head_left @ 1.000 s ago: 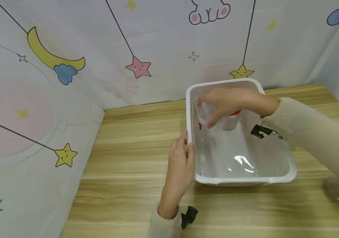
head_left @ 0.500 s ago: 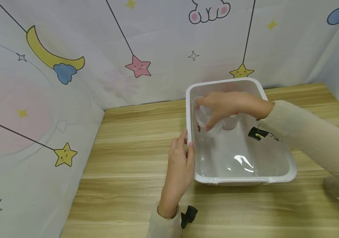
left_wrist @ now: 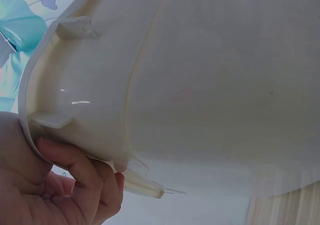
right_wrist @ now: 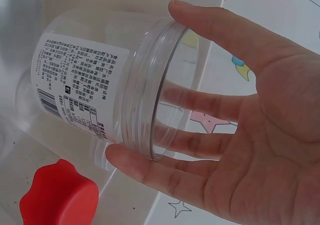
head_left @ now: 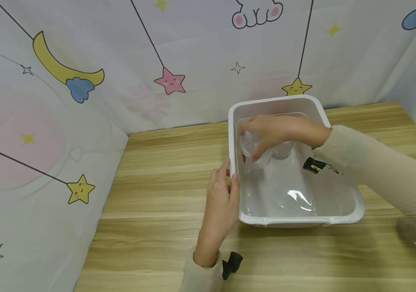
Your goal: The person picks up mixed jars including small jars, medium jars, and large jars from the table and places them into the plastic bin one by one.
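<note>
- A white plastic tub (head_left: pixel 339 221) sits on a wooden table (head_left: pixel 164 202), toward the far right, close to a curtain (head_left: pixel 120 61) printed with moons and stars that closes off the far side and the left.
- The tub's tall walls stand round what lies inside; from the head view the right hand (head_left: pixel 277 129) and forearm cover much of the far left corner of the tub.
- The left hand (head_left: pixel 222 200) is at the tub's left wall near the near corner, fingers curled over the rim and gripping it; the left wrist view shows the fingers (left_wrist: pixel 82 165) hooked under the lip of the tub's outer wall (left_wrist: pixel 210 85).
- The right hand reaches down into the tub from the right and holds a clear plastic jar (right_wrist: pixel 100 80) tilted on its side, mouth toward the palm (right_wrist: pixel 270 150), thumb on one side of the threaded rim and fingers on the other, curled round it.
- The jar is open, with a white printed label on its side; nothing can be made out inside it.
- A red lid (right_wrist: pixel 57 195) lies in the tub just beside the jar, apart from it.
- The tub floor shows glints; whether liquid is in it cannot be told.
</note>
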A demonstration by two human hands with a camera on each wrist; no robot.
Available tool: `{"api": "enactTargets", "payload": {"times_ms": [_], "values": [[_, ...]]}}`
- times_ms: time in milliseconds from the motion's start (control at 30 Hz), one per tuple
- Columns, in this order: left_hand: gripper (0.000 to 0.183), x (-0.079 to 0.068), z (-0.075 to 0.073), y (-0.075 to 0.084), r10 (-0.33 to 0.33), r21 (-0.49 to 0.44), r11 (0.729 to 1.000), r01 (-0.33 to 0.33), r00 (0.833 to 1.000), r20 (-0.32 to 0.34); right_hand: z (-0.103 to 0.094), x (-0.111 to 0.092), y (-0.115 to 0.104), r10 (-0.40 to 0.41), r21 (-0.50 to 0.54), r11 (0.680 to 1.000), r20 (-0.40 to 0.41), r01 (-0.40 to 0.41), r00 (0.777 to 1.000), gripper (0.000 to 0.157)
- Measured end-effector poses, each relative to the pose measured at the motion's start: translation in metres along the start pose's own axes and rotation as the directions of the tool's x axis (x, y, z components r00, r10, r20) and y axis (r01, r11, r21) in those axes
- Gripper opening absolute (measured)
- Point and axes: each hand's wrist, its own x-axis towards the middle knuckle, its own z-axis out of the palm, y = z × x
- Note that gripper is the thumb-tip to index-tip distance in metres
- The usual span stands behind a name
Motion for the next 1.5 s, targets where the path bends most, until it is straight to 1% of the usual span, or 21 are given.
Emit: {"api": "enactTargets", "payload": {"times_ms": [167, 300, 733, 933, 1233, 1500], "values": [[0.048, 0.0, 0.0, 0.0, -0.003, -0.005, 1.0, 0.003, 1.0, 0.001, 0.004, 0.002, 0.0, 0.008, -0.009, 1.0, -0.002, -0.008, 1.0, 0.061], [0.048, -0.001, 0.0, 0.0, -0.01, -0.011, 1.0, 0.01, 1.0, 0.005, 0.008, 0.005, 0.0, 0.018, 0.005, 1.0, 0.002, -0.018, 1.0, 0.063], [0.048, 0.0, 0.0, -0.001, -0.016, -0.001, 1.0, 0.016, 1.0, 0.008, 0.02, 0.012, 0.0, 0.085, 0.028, 0.996, -0.001, -0.085, 0.996, 0.07], [0.048, 0.0, 0.0, 0.0, -0.016, 0.003, 1.0, 0.016, 1.0, 0.009, 0.023, 0.013, 0.0, 0.086, 0.023, 0.996, 0.002, -0.086, 0.996, 0.069], [0.048, 0.0, -0.001, 0.0, -0.004, -0.001, 1.0, 0.004, 1.0, 0.004, 0.027, 0.015, 0.002, 0.076, 0.031, 0.997, 0.011, -0.077, 0.997, 0.062], [0.048, 0.001, -0.001, 0.0, 0.005, -0.005, 1.0, -0.005, 1.0, 0.001, 0.029, 0.014, 0.002, 0.068, 0.026, 0.997, 0.012, -0.068, 0.998, 0.062]]}}
